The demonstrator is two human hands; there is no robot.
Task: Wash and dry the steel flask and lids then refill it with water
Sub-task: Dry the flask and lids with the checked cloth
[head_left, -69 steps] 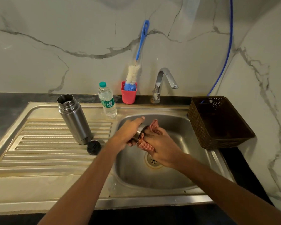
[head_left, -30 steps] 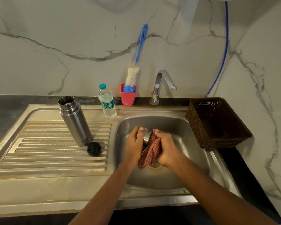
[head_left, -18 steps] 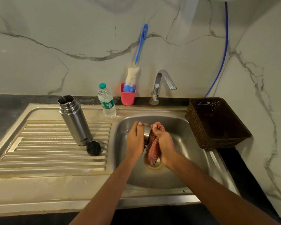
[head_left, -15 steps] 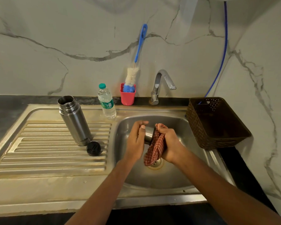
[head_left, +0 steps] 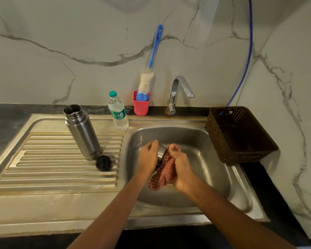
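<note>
Change vs. two seconds back: the cloth (head_left: 161, 177), then bunched over the steel lid (head_left: 162, 153), now trails in a tail below your hands. Flask and black lid unmoved.

Nearest: both hands are over the middle of the basin (head_left: 214, 177), presumably so drips fall into it. Your left hand (head_left: 148, 157) grips the steel lid from outside, fingers curled round it. Your right hand (head_left: 180, 168) is clenched on the cloth, pressing it against the lid. Judgement: drying step, lid being wiped.

Next out, on the draining board (head_left: 52, 168) near its basin edge: the black lid (head_left: 103, 163) lies flat just beside the foot of the flask (head_left: 81, 132). The flask stands upright, mouth open, likely left to air before refilling.

Far edge: capped water bottle (head_left: 117, 112) at the board's far right corner, handy for the refill. Red cup (head_left: 141, 105) holds the brush (head_left: 151, 65). Tap (head_left: 178, 92), no water seen running. Basket (head_left: 241, 137) sits right of the basin.
</note>
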